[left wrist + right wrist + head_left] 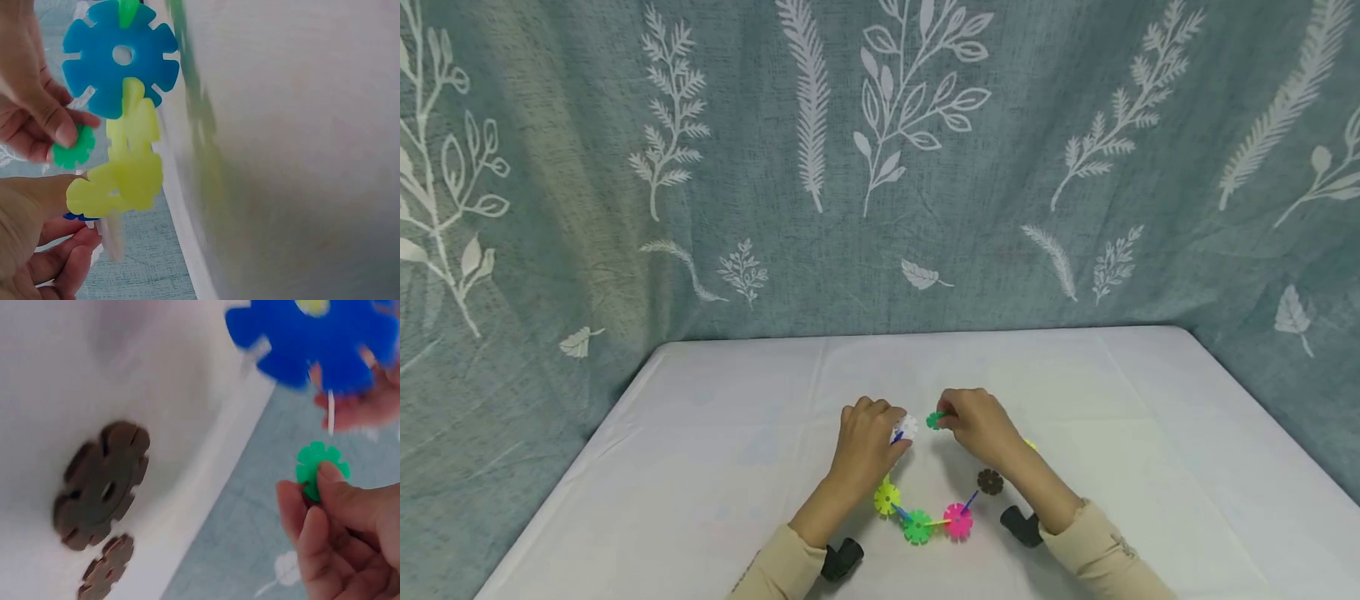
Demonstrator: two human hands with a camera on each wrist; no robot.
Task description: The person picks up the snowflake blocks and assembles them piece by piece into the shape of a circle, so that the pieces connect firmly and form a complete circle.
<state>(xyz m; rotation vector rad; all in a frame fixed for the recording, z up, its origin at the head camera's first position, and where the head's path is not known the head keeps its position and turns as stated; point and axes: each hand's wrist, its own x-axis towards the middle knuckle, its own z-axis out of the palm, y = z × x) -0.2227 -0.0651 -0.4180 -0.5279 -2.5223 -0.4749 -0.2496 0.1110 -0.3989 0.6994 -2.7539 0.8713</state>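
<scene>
your left hand [867, 435] pinches the white disc [910, 426], and your right hand [980, 420] pinches the green disc [310, 465], a little apart from it over the worktop [737, 433]. these thin discs look light and stiff, likely slick, so hold each by its rim with a notch left free.

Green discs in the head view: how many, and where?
2. One green disc is pinched in the right hand; the other green disc sits nearer the person, between a yellow disc and the pink disc. More may be hidden.
</scene>
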